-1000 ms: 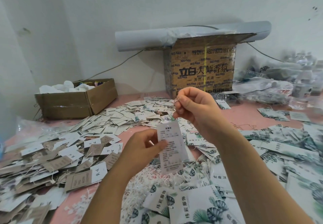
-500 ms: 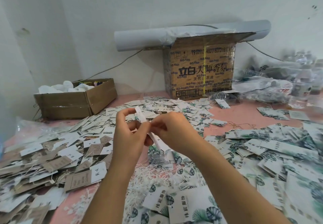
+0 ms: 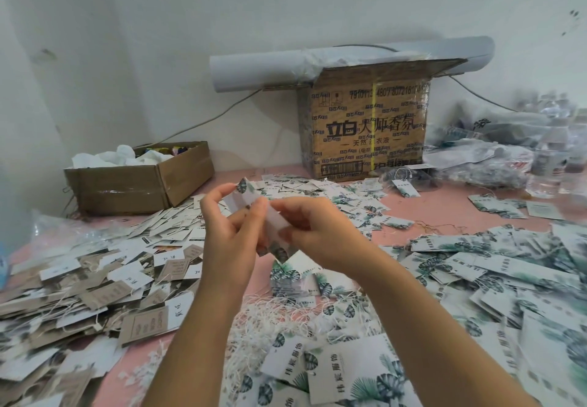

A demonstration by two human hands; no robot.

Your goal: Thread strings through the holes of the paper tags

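Pinched at both ends, tilted, above the pink table [image 3: 444, 206]: one leaf-printed paper tag [image 3: 243, 198], gripped by left hand [image 3: 228, 241] and right hand [image 3: 320, 236]. No longer dangling from a raised right hand as a second earlier. Threaded, probably; string too fine to see.
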